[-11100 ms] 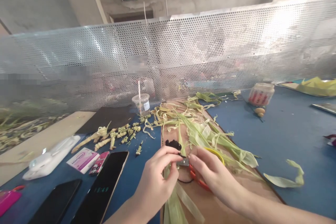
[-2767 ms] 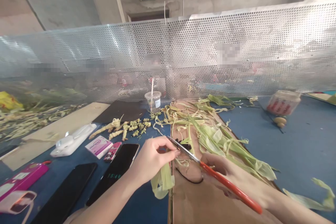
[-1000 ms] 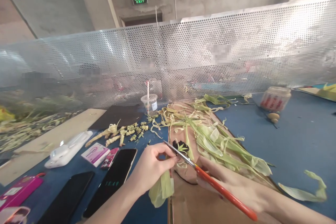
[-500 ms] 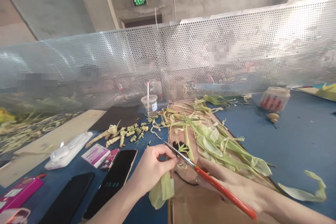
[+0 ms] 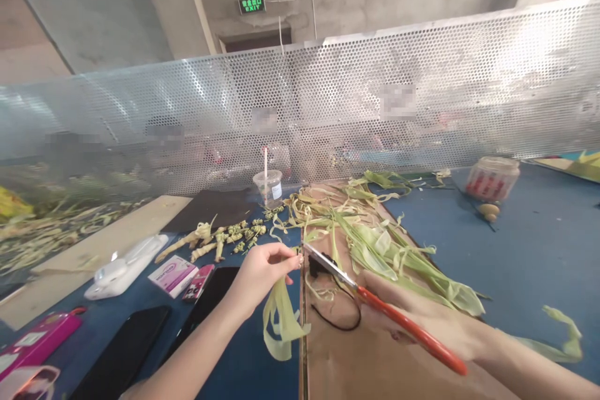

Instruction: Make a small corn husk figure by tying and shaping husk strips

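My left hand (image 5: 267, 272) pinches a pale green corn husk strip (image 5: 281, 319), whose loose ends hang below the fingers over the blue table. My right hand (image 5: 403, 312) grips a pair of scissors (image 5: 394, 314) with red-orange handles. The metal blades point up and left, their tips just right of my left fingertips; they look closed or nearly so. Beneath the blades lies a black cord loop (image 5: 344, 325) with a dark bunched part, on the brown board (image 5: 356, 369). Parts of my right fingers are hidden behind the handle.
Long green husks (image 5: 384, 250) spread across the board. Left stand twisted husk pieces (image 5: 225, 240), a pink-white box (image 5: 173, 275), a white case (image 5: 126, 265) and dark phones (image 5: 124, 350). A plastic cup (image 5: 268, 187) with a straw and a jar (image 5: 492, 179) are farther back, before a perforated metal screen (image 5: 323, 100).
My left hand has moved up and left with the husk strip, away from the blades. The scissors have shifted slightly right, and more of the black cord shows.
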Demonstrator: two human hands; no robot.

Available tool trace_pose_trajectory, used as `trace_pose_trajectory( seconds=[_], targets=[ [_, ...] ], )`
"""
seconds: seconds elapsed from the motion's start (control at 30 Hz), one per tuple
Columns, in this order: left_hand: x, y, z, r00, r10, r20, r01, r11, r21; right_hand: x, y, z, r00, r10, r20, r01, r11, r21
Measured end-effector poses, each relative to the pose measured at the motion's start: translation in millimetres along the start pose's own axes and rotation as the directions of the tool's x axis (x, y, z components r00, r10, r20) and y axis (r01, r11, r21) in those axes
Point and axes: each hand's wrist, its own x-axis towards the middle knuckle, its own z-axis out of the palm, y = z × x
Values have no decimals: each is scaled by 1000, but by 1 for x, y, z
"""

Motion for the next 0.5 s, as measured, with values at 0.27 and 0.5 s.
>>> trace_pose_trajectory(
  seconds=[0.27,0.5],
  targets=[
    [13,-2,-28,990,135,-36,-130,983,127,14,27,-8,993,-100,-69,113,967,226],
    [-36,6,-86,967,36,252,-145,893,427,13,29,-7,987,-145,-67,159,944,289]
  ],
)
